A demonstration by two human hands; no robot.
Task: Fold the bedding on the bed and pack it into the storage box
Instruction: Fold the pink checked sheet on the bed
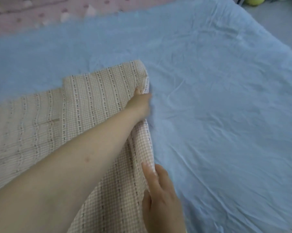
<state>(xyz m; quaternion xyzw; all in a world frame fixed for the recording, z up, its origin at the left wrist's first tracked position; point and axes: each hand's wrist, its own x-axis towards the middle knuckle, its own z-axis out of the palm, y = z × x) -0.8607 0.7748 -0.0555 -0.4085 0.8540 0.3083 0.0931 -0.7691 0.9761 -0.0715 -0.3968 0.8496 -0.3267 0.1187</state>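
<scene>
L hand (pixel 140 100) pinches checked bedding (pixel 91 98) at its raised edge, far end; R hand (pixel 160 190) pinches same edge, nearer end. Edge runs near-far. Rest of bedding lies left of both grips, on left part of blue sheet (pixel 217 98).

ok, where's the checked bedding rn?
Head view, left half: the checked bedding lies on the blue sheet, its right edge held by the left hand and right hand.
</scene>
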